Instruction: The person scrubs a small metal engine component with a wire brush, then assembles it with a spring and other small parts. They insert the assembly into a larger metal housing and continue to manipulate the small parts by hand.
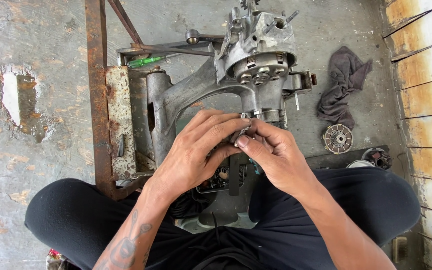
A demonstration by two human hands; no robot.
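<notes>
At the bottom of the frame two knees in black trousers spread wide, and two bare forearms rise between them toward the centre. The left hand (196,150) lies palm-down, fingers curled and pressed together over a small metal part (241,131). The right hand (271,155) meets it from the lower right, thumb and forefinger pinched shut on the same part, whose shape is mostly hidden. Both hands are closed on it, just in front of the engine casing (226,75), in the middle of the frame.

Beyond the hands, that one grey casing rests on a rusty steel frame (98,95). One round clutch disc (337,138) lies right of centre, one dark rag (343,82) above it. One green-handled screwdriver (146,61) and one wrench (203,37) sit at upper centre-left.
</notes>
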